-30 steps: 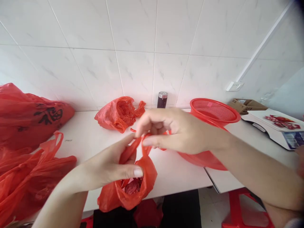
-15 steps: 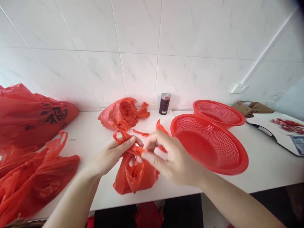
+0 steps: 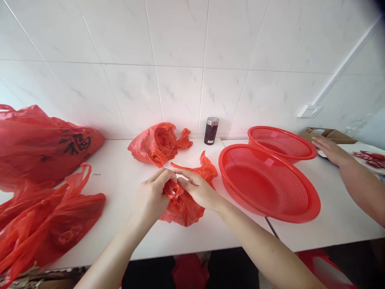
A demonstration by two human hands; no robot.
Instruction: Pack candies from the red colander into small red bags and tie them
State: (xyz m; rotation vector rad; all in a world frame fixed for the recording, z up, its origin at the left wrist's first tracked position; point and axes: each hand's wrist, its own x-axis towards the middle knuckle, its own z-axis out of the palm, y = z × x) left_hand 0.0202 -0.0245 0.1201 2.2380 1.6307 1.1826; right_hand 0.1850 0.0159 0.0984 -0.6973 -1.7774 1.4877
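My left hand point(image 3: 155, 194) and right hand point(image 3: 201, 192) pinch gathered top of small red thin-plastic bag point(image 3: 186, 212), grip narrow, both equally near. Bag's body lies just below grip, toward front edge of white tabletop point(image 3: 118, 170); long axis unclear, crumpled.

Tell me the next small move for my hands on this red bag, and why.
Probably pull the top of the held red bag tighter: your left hand and right hand meet at its bunched plastic, and what looks like a loose loop shows between them.
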